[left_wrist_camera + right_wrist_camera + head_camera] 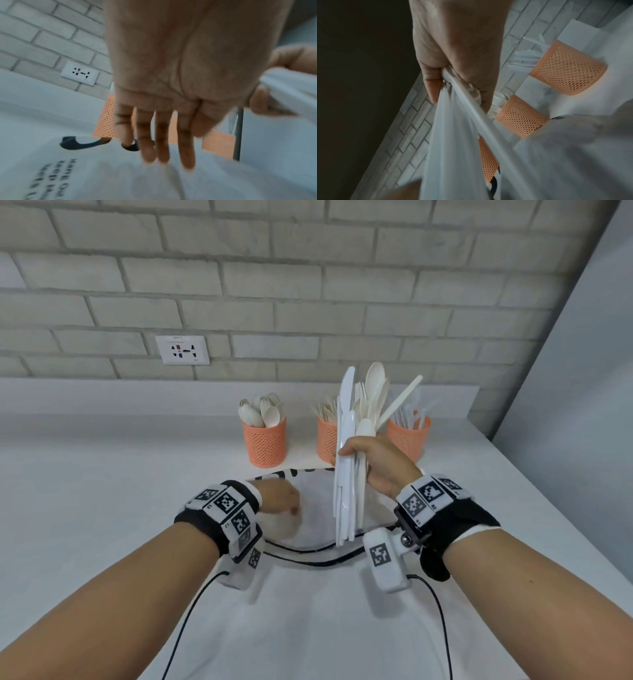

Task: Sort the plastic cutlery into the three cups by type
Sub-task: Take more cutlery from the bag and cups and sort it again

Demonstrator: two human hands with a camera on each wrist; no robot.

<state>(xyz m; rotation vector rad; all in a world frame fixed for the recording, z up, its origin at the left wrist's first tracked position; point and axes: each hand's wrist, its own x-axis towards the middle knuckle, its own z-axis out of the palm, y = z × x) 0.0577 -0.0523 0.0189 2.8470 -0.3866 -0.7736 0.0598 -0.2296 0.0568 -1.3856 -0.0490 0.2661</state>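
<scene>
Two forearms with marker-covered wrist bands fill the near edge of the table [102,460]. Between them lies a white cloth bag [315,594] with black print.

Gripped upright in the right hand [373,463], over the bag's far end, is a bundle of mixed cutlery [352,440]: knives, spoons and at least one plain handle, fanned out above the fist. Its fingers are curled tight round the middle of the stack. Fingers straight and loosely together, the left hand [279,498] lies flat on the bag and holds nothing.

Three orange mesh cups stand in a row near the table's far edge. The left cup [264,441] holds spoons, the middle cup [327,441] seems to hold forks, and the right cup [409,436] holds clear pieces that look like knives.

Risks, as I judge them: the stack is slick and uneven, so loosening the grip to draw one piece could let several slide out. The long ends could also knock over a light cup.

Much of the middle cup is hidden behind the bundle. Both wrist views are motion-blurred. Whether any cutlery is left inside the bag cannot be seen.
</scene>
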